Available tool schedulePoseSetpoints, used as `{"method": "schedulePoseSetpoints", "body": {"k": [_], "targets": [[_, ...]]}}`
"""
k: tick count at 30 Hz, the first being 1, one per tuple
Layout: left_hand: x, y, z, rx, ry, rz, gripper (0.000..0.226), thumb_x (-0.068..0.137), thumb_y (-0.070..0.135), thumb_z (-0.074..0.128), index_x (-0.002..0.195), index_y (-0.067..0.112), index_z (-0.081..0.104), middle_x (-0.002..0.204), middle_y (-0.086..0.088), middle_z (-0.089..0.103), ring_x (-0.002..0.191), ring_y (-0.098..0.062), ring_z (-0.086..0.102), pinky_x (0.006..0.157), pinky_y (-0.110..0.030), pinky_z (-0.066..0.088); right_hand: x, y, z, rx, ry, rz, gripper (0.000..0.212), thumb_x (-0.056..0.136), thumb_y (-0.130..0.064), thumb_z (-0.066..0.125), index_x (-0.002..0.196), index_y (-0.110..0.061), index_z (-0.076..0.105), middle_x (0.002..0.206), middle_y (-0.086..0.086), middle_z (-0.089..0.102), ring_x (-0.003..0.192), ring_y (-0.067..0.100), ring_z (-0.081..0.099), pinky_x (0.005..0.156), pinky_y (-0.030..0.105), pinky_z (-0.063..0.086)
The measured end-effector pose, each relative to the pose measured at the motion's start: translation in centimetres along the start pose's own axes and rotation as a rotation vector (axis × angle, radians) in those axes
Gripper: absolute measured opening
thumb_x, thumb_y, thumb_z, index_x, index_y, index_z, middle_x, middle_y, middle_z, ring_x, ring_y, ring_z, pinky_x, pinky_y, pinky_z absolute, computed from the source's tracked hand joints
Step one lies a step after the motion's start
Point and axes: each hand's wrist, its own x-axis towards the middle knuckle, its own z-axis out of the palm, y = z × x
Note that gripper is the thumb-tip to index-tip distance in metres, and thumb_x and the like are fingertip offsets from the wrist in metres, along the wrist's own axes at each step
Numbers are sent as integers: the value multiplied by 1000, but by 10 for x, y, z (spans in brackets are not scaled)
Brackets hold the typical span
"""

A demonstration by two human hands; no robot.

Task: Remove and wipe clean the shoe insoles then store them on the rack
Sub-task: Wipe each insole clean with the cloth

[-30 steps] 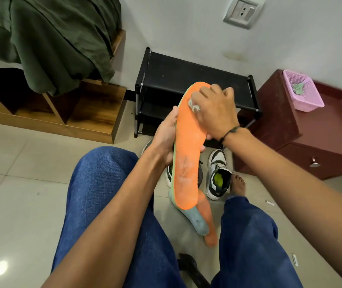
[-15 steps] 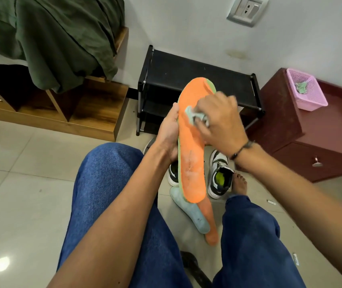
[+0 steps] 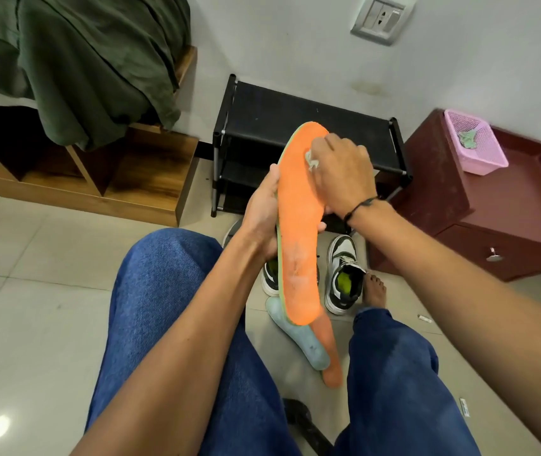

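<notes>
The left hand grasps an orange insole by its middle, fingers wrapped behind it so that only fingertips show at its right edge. The insole stands nearly upright at the centre of the view, toe toward 12 o'clock, heel toward 6 o'clock, with a pale worn patch on its lower half. The right hand presses a small pale cloth against the insole's upper part; its fingers are curled around the cloth, which is mostly hidden beneath them, so its shape is hard to make out.

Below the held insole, toward 6 o'clock, two more insoles lie on the tiled floor, one pale blue side up, one orange, their upper ends covered. At 3 o'clock of the heel stands one sneaker with a green lining; its mate is largely hidden behind the insole and left wrist. The black shoe rack stands at 12 o'clock, partly blocked by the hands. A pink basket sits on a maroon cabinet at 2 o'clock.
</notes>
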Motion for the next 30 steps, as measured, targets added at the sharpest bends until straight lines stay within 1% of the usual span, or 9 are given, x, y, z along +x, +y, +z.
{"method": "schedulePoseSetpoints", "body": {"k": [2,6,11,14,16,19,23,26,30], "targets": [[-1,0,0,-18,-54,-20,71,96,61,20,134,6,45,113,-24,61,82,-32,65,59,-38,55,13,13,0,44,-38,80,25,97,-17,36,108,-2,52,110,19,53,93,37,53,63,35,28],[1,2,-5,-60,-90,-32,73,95,62,19,137,7,41,118,-20,60,86,-32,66,59,-36,54,30,32,2,107,-64,189,20,96,-12,40,106,0,51,110,20,54,94,37,54,64,33,28],[3,4,-6,-48,-47,-20,72,95,62,19,136,9,43,116,-19,61,85,-33,64,56,-35,53,22,45,1,218,101,325,15,87,-4,44,95,2,55,102,20,58,92,34,52,68,31,28],[7,3,-5,-32,-3,-14,75,95,63,19,136,6,44,115,-20,60,82,-32,64,58,-36,53,-2,21,-13,382,243,164,7,77,-2,48,80,1,53,82,16,57,71,22,46,60,22,22],[12,2,-7,-39,64,6,73,96,60,21,131,3,50,113,-21,61,85,-31,63,67,-39,53,-27,-4,-20,453,213,-37,4,73,-6,50,74,-3,52,73,13,53,66,20,44,59,25,27],[17,-1,-12,-5,153,34,65,97,57,31,119,3,58,102,-16,64,88,-25,63,85,-39,50,-59,-33,-14,316,88,-311,12,75,-17,45,72,-8,52,69,9,52,66,28,49,60,35,31],[13,-5,-11,32,168,42,74,87,62,41,127,1,52,119,-21,52,107,-36,53,98,-49,41,-61,-23,-3,74,81,-274,19,80,-23,40,72,-13,54,67,4,54,65,27,52,61,35,24],[10,-3,-8,33,136,38,69,87,62,40,128,8,50,116,-17,48,102,-35,49,89,-46,45,-46,-12,3,-57,116,-205,17,83,-20,46,68,-14,52,63,3,53,62,27,50,60,34,23],[6,-2,-7,57,82,-11,64,96,59,24,116,8,57,101,-18,66,83,-32,65,64,-43,57,-21,0,11,45,55,-109,21,86,-16,44,74,-4,55,71,15,57,60,33,53,51,33,36]]}}
